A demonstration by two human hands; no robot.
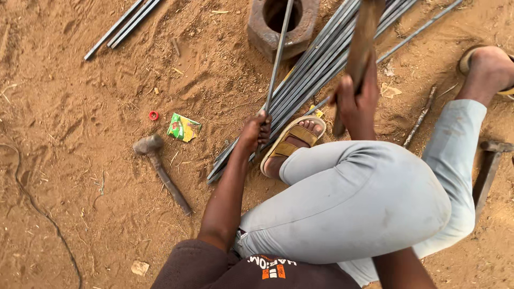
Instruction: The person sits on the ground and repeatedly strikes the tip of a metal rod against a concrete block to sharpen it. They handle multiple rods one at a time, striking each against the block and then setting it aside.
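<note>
My left hand (255, 131) grips the near end of a thin steel rod (278, 53) whose far end rests across a large rusty metal nut (281, 24). My right hand (357, 99) is raised and shut on the wooden handle of a hammer (358, 48); its head is out of view at the top. Under both hands lies a bundle of several long grey steel rods (316, 69) running diagonally over the sandy ground. My sandalled foot (293, 142) presses on that bundle near its lower end.
A second hammer (160, 168) lies on the sand to the left, beside a green packet (183, 127) and a small red ring (153, 115). More rods (122, 24) lie at the top left. A metal tool (490, 168) sits at the right by my other leg.
</note>
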